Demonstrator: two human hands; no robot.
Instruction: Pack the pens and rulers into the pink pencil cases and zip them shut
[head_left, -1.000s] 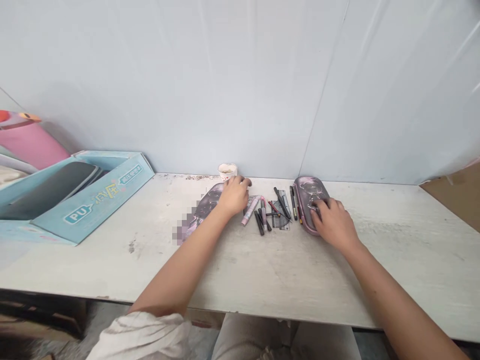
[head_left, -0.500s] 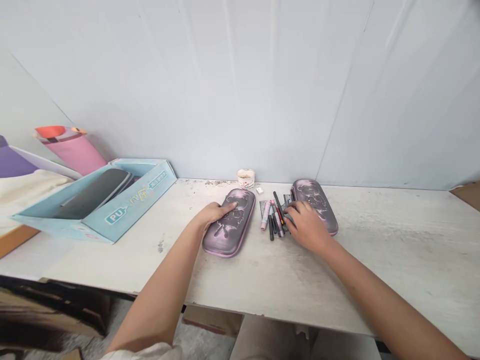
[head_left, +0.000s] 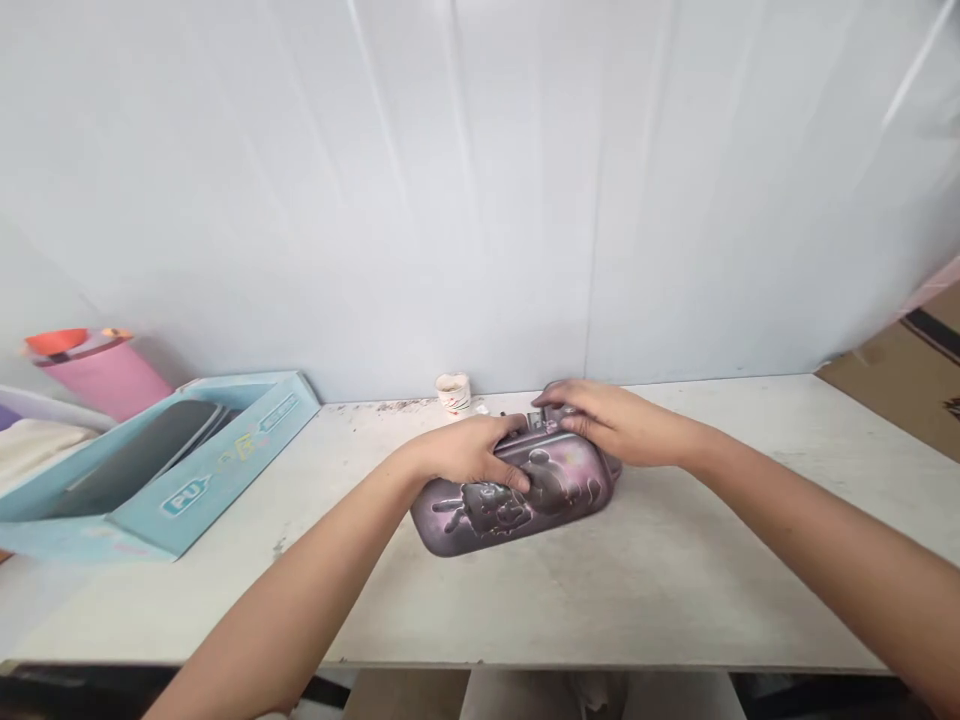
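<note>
A purple embossed pencil case (head_left: 487, 515) stands tipped toward me on the white table (head_left: 675, 580), near its back edge. My left hand (head_left: 472, 455) grips the case's upper edge, thumb pressed on its front face. My right hand (head_left: 604, 420) curls over the top right end of the case, fingertips at its rim. The pens and the second purple case are hidden behind the hands and this case.
A small white cup (head_left: 454, 392) stands by the wall just behind the case. A light blue cardboard box (head_left: 225, 460) holding a dark flat item lies at the left, with a pink roll (head_left: 101, 372) beyond it. Brown cardboard (head_left: 915, 370) sits at the far right.
The case lay flat under my left hand; now it is tipped up and held by both hands. My right hand left the pens and came onto the case. The camera view shifted.
</note>
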